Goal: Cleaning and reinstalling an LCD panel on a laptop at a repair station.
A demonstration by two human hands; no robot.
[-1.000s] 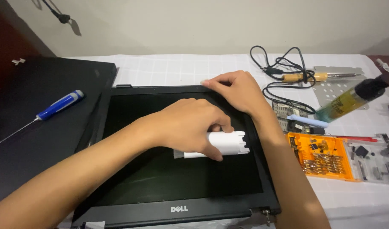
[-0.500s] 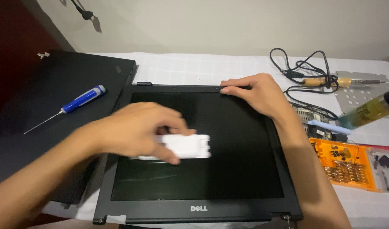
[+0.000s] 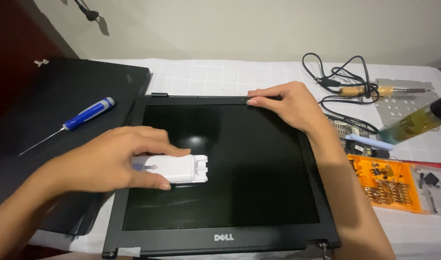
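Left hand (image 3: pixel 117 159) grips a white cleaning block (image 3: pixel 179 169) on the laptop screen (image 3: pixel 249 173), centre frame; right hand (image 3: pixel 287 103), open, presses the top bezel

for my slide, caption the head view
Left hand slides white cleaning block across laptop screen; right hand steadies its top edge.

1 head-worn camera looks steeply down and forward, close over the laptop screen panel (image 3: pixel 220 168) on the table (image 3: pixel 220 74).

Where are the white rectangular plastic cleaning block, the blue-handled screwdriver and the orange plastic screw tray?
White plastic cleaning block (image 3: pixel 184 169), head view, its top face.
Blue-handled screwdriver (image 3: pixel 88 114), head view, its handle.
Orange plastic screw tray (image 3: pixel 360 166), head view, its near-left rim.
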